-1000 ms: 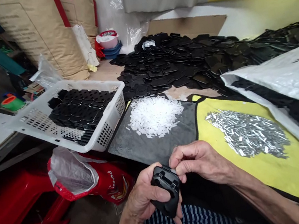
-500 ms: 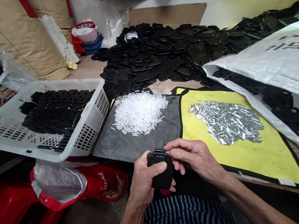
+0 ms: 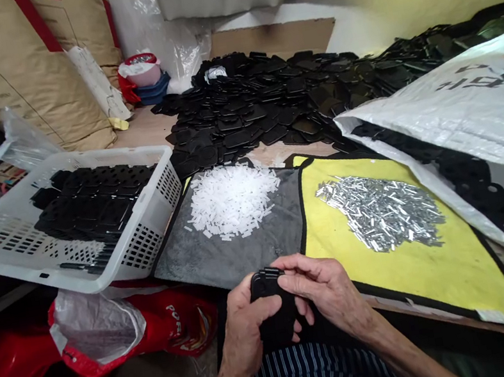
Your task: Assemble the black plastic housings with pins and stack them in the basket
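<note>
A flat black plastic piece [image 3: 274, 314] with rounded corners is held low in the middle, near the table's front edge. My left hand [image 3: 243, 320] grips it from the left, thumb across its face. At its upper right edge, the bent fingers of my right hand [image 3: 325, 286] pinch together; anything between those fingertips is too small to make out. Beyond my hands, a pile of small white pieces [image 3: 233, 199] lies on a grey cloth [image 3: 196, 260]. To the right, small silvery metal pieces [image 3: 385, 210] are heaped on a yellow cloth [image 3: 442, 272].
A white basket [image 3: 144, 243] with black pieces stands on the left. Many black plates [image 3: 261, 105] are spread across the back. A white sack [image 3: 471, 104] lies at the right. Below the basket are a red bag [image 3: 178, 322] and a red stool [image 3: 15, 367].
My right fingers have closed in on the top edge of the black piece. The whole scene sits slightly lower in view.
</note>
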